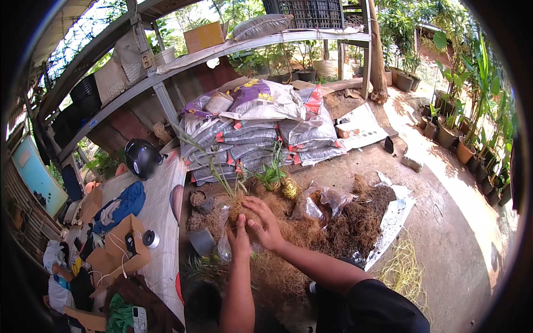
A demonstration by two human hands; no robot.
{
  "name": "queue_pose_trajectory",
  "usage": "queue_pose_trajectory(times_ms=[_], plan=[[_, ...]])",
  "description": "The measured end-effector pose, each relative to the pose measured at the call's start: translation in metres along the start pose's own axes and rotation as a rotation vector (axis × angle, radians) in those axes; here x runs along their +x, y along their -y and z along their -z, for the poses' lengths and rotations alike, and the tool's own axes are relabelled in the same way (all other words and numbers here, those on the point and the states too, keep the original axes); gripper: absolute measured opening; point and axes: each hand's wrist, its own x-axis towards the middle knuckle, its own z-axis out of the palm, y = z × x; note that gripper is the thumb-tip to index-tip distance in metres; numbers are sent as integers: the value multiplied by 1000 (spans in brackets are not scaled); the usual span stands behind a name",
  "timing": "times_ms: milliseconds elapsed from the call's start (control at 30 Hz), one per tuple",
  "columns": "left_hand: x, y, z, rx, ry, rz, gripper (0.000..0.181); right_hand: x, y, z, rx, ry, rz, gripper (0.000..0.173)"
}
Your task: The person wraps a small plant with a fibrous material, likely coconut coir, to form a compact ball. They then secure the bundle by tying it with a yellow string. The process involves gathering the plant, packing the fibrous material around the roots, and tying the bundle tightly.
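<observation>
Both of my hands are around a ball of brown fibre [236, 206], like coconut coir, with long green plant stems [212, 168] rising from it. My left hand [240, 239] holds it from the near side, thumb up. On its right side, the fingers of my right hand [263, 224] press over the top. The underside of the ball is hidden by my hands. Beyond it lie a small leafy plant [271, 175] and a bundle wrapped in yellow strands [290, 188]. Loose coir fibre [291, 266] spreads beneath my forearms.
Dark potting material [377, 204] is heaped on a white sheet [402, 210], beside a clear plastic bag [310, 204]. Yellow strands [402, 266] lie at right. Grey pots [202, 241] stand left, near a table [166, 208] with a helmet [141, 158]. Stacked sacks [254, 137] rise behind.
</observation>
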Motion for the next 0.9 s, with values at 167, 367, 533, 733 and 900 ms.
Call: queue_pose_trajectory(times_ms=[167, 367, 533, 733, 900], plan=[[0, 10, 1, -114, -39, 62, 48, -4, 13, -15, 179, -202, -280, 54], [2, 16, -2, 16, -196, 7, 52, -12, 18, -28, 243, -290, -432, 56], [2, 17, 4, -237, -300, -38, 56, -20, 22, -45, 301, -283, -435, 65], [5, 8, 2, 376, -353, -153, 50, -20, 3, -45, 383, -327, -513, 58], [-1, 1, -11, 552, -112, -284, 41, 0, -11, -15, -63, -300, -306, 52]])
